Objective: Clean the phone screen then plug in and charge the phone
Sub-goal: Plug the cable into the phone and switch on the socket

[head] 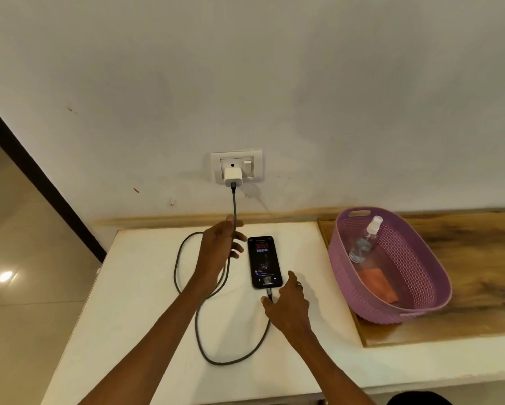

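Observation:
A black phone point(264, 261) lies face up on the white table point(140, 302) with its screen lit. A dark braided cable point(176, 258) runs from the white adapter point(233, 176) in the wall socket point(252, 156), loops over the table and ends in a connector point(270, 293) seated in the phone's bottom edge. My left hand point(216, 252) is raised left of the phone, fingers spread loosely, with the hanging cable passing between thumb and fingers. My right hand point(290, 305) rests just below the phone, thumb and index finger on either side of the connector, fingers fairly straight.
A purple plastic basket point(340, 258) stands on the wooden surface point(479, 258) to the right, holding a clear spray bottle point(365, 241) and an orange cloth point(378, 283). The white wall rises right behind the table. To the left, the table drops off to a tiled floor.

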The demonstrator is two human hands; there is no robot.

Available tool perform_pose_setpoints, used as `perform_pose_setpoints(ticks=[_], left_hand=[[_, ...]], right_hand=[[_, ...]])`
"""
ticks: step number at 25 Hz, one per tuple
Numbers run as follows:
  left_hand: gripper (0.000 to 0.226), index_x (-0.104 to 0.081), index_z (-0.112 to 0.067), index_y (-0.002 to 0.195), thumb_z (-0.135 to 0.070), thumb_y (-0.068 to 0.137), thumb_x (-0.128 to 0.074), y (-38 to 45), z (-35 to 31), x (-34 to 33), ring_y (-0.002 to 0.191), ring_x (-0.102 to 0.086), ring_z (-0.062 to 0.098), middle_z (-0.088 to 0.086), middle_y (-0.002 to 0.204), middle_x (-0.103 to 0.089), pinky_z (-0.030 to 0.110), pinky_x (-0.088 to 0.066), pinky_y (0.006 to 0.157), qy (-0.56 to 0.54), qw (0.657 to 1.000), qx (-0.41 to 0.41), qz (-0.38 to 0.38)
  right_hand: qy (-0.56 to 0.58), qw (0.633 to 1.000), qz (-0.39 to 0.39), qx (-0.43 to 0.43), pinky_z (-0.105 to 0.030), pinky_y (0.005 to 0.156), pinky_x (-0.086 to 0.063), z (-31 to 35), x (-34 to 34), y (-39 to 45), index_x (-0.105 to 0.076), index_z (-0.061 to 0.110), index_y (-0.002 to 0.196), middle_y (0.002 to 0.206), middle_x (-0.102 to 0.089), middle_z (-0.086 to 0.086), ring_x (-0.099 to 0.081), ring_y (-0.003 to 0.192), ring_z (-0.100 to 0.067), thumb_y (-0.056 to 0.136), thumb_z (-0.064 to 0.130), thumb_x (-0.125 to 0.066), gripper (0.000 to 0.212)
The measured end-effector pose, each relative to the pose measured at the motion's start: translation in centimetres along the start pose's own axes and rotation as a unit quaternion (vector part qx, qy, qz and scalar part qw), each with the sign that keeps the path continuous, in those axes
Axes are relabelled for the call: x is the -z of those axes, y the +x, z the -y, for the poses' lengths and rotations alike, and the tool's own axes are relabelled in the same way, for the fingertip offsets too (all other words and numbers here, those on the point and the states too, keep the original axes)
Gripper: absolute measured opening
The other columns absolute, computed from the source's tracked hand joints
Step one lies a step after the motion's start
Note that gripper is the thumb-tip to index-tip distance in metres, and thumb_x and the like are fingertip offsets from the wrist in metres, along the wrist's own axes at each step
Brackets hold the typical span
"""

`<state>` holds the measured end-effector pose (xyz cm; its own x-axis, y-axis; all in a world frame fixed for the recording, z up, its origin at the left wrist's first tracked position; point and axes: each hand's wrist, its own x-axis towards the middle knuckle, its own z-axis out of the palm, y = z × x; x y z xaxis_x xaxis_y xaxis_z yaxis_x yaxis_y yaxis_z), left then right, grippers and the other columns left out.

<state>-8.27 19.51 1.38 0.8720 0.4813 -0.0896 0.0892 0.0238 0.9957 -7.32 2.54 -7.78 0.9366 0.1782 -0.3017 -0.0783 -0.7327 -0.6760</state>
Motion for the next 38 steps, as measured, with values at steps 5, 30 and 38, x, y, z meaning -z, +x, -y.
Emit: perform_pose_setpoints(ticks=[5,30,38], left_hand=[[0.016,-0.067,-0.02,0.101,-0.016,0.099,-0.053,-5.6,7.8,1.5,0.077,-0.065,0.013,-0.001,0.086,-0.072,0.024,-0.052,0.072,0.287,0.957,-0.043,-0.004],[0.07,-0.057,-0.013,0.133,0.024,0.073,-0.054,-1.9,12.4,6.0,0.126,-0.046,0.028,0.008,0.127,-0.056,0.037,-0.057,0.087,0.546,0.83,-0.112,-0.001],[0.099,-0.013,-0.028,0.154,0.007,0.072,-0.057,-4.0,10.5,9.8,0.15,-0.004,0.014,-0.007,0.161,-0.014,0.028,-0.017,0.119,0.465,0.869,-0.034,0.166]], right_hand=[[-0.028,0.999,0.014,-0.017,-0.036,0.102,-0.044,0.2,-0.5,-2.3,-0.009,0.014,0.15,0.146,-0.039,-0.01,-0.052,0.125,-0.028,0.083,0.027,-0.072,0.092],[0.035,0.998,-0.025,-0.051,-0.035,0.094,-0.044,0.6,-2.5,-6.4,-0.034,0.027,0.127,0.102,-0.062,-0.001,-0.062,0.096,-0.019,0.091,0.024,-0.058,0.044],[0.053,0.998,0.005,-0.045,-0.037,0.099,-0.044,0.4,-2.3,-6.5,-0.03,0.025,0.133,0.111,-0.06,-0.003,-0.061,0.101,-0.019,0.09,0.029,-0.06,0.052]])
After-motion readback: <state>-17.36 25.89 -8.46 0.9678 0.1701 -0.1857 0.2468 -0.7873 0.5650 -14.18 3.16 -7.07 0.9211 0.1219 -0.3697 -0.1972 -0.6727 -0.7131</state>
